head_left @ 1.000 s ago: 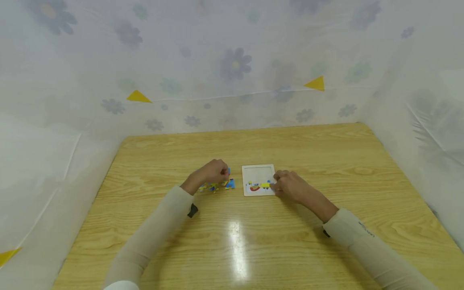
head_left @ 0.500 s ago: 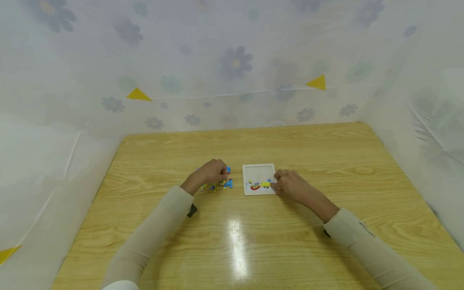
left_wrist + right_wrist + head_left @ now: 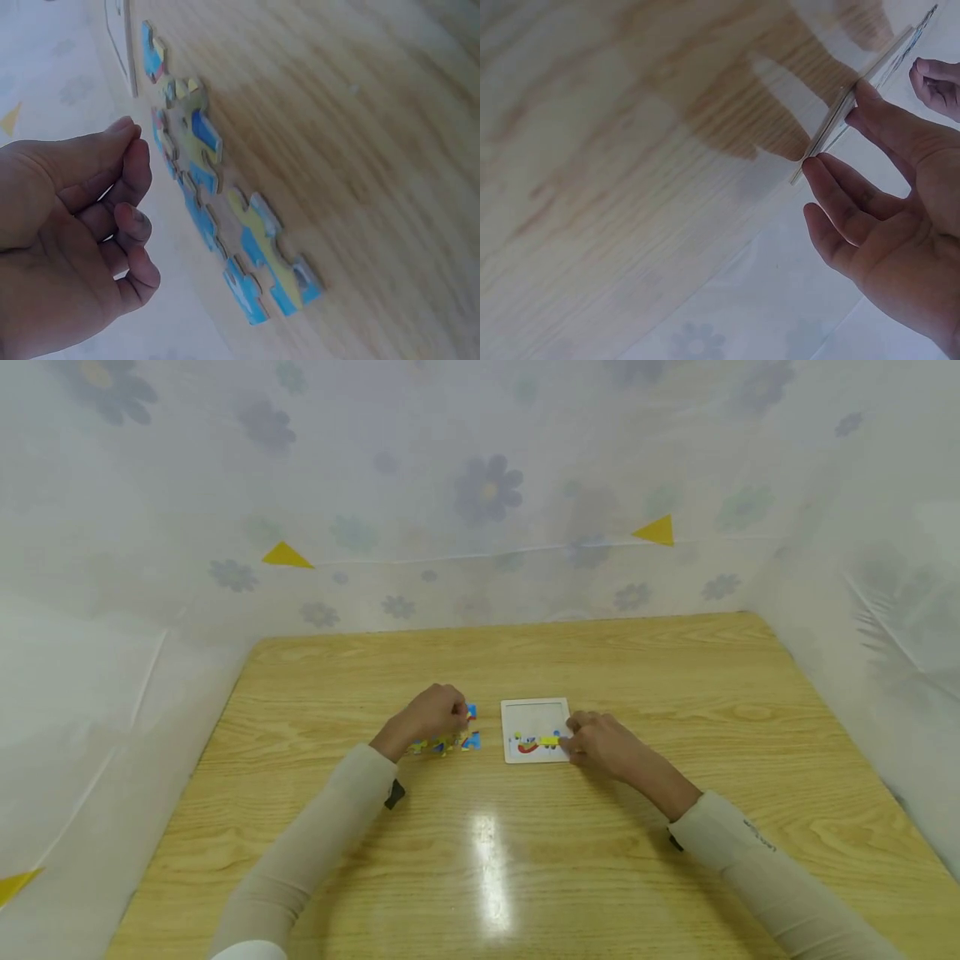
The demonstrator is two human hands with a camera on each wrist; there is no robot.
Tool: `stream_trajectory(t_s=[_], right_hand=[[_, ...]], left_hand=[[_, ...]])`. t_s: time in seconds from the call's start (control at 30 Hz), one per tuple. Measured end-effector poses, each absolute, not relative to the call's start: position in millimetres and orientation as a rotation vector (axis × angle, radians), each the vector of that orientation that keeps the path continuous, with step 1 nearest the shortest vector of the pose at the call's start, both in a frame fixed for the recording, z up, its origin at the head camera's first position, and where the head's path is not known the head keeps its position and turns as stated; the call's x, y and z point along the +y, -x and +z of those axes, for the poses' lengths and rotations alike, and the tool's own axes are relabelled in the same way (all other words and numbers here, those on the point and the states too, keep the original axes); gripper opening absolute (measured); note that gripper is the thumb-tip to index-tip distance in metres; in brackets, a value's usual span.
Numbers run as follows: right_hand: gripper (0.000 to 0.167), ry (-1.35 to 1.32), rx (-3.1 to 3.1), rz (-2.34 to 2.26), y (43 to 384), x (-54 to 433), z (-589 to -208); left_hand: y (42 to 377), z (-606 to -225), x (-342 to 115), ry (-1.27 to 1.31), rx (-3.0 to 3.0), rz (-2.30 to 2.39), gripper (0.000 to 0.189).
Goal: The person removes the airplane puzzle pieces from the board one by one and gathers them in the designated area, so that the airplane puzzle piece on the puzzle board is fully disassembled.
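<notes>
My left hand hovers over a small spread of blue and yellow jigsaw pieces. In the left wrist view its thumb tip meets the index fingertip, the other fingers are curled, and nothing shows between them. Below lie the loose jigsaw pieces on the wood. My right hand holds the right rim of a square white puzzle tray, fingertips and thumb at its edge in the right wrist view. Along the tray's near side sit a few placed pieces, one yellow, one red; the upper part shows bare board.
A wooden table carries everything, with a light reflection near its front. White flower-patterned sheeting hangs behind and on both sides. Yellow triangles mark the sheeting.
My left hand has shifted slightly left and back, showing more of the blue pieces by its fingertips. The right hand and the tray stay where they were.
</notes>
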State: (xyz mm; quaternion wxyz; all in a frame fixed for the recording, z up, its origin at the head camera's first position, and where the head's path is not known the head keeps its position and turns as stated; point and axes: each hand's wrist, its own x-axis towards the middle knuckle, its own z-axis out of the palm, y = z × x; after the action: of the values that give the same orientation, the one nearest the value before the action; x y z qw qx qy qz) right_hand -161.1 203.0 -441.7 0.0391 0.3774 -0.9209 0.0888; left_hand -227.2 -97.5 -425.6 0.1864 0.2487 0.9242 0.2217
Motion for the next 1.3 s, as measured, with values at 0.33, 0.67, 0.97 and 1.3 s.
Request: stream_trajectory(t_s=[0.33, 0.67, 0.97, 1.3], right_hand=[[0.016, -1.234, -2.763, 0.148, 163, 206, -445], [0.026, -1.087, -2.982, 0.244, 166, 205, -441], [0.027, -1.074, -2.961, 0.313, 166, 201, -438], [0.029, -1.199, -2.828, 0.3, 168, 191, -445]], left_hand=[[229, -417, -96, -0.717, 2.594, 0.67, 0.016], [228, -417, -82, -0.749, 2.569, 0.687, 0.008], [219, -420, -51, -0.843, 2.566, 0.637, 0.009], [215, -428, -29, -0.892, 2.559, 0.593, 0.027]])
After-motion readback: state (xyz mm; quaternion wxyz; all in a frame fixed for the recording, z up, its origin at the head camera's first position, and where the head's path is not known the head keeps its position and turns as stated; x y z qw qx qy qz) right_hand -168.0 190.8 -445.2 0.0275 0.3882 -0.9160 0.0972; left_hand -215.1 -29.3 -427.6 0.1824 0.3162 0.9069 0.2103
